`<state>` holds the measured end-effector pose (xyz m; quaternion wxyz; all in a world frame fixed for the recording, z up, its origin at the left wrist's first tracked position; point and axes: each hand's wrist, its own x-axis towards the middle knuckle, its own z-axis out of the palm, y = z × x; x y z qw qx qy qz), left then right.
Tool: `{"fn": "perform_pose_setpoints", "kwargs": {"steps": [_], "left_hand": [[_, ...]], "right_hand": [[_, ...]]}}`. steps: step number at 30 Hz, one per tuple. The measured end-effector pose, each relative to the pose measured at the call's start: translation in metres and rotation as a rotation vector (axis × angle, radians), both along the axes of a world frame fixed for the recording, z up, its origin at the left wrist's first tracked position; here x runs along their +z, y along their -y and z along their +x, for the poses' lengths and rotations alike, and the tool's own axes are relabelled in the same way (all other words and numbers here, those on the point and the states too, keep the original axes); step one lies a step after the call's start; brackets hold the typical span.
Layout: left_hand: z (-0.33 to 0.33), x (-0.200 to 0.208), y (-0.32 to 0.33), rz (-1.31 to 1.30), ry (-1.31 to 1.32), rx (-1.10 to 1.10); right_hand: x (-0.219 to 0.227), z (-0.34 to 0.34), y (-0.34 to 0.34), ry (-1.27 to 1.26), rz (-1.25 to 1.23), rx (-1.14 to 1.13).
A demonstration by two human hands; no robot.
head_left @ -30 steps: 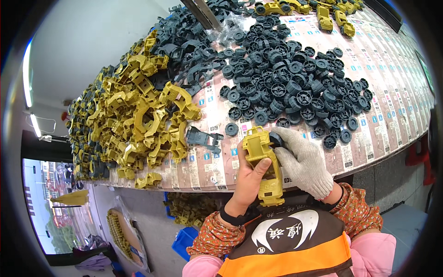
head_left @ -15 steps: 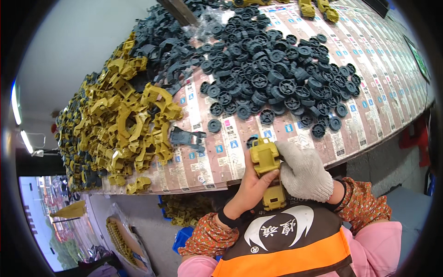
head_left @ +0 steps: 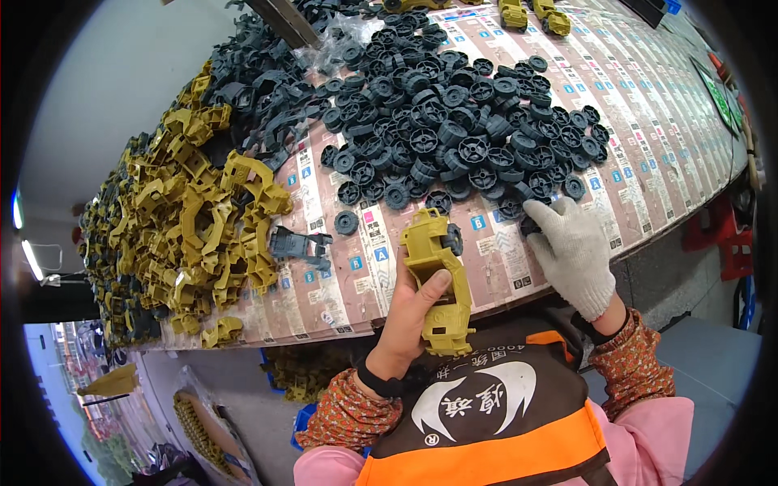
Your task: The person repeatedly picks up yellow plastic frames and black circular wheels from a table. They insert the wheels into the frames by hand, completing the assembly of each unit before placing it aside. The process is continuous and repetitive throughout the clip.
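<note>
My left hand (head_left: 405, 312), bare, is closed around a yellow toy truck body (head_left: 444, 271), the thumb lying across its middle. One dark wheel (head_left: 453, 240) sits on the right side of the truck's far end; the nearer end shows no wheel on that side. At the near right edge of the wheel pile (head_left: 454, 130), my right hand (head_left: 574, 257) wears a grey knitted glove. Its thumb and forefinger are closed on a dark toy wheel (head_left: 529, 226), partly covered by the fingers. A single loose wheel (head_left: 346, 223) lies left of the truck.
Yellow toy body parts (head_left: 186, 219) are heaped on the left of the table (head_left: 340, 287), beside dark chassis parts (head_left: 259, 105). One dark chassis piece (head_left: 301, 247) lies apart. Yellow trucks (head_left: 551, 18) stand at the far edge. A post (head_left: 284, 20) rises behind the wheels.
My right hand has left the truck and reached right to the wheel pile's edge. My left hand has turned the truck, so its side and one wheel now show.
</note>
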<state>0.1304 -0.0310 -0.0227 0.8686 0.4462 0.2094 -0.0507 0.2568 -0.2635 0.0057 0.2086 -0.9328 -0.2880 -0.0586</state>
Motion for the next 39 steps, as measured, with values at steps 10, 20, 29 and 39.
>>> {"fn": "perform_pose_setpoints", "kwargs": {"steps": [10,20,29,39], "left_hand": [[-0.004,-0.006,0.004,-0.116,0.056,0.168],[0.000,-0.003,0.015,0.069,0.141,0.400],[-0.003,-0.016,0.019,0.195,0.242,0.478],[-0.004,-0.023,0.025,0.434,0.342,0.292]], "right_hand": [[0.007,-0.026,-0.021,-0.421,0.496,0.098],[0.004,-0.071,-0.045,-0.605,0.554,0.218],[0.010,-0.081,-0.041,-0.581,0.476,0.254],[0.012,-0.070,-0.035,-0.592,0.449,0.304]]}}
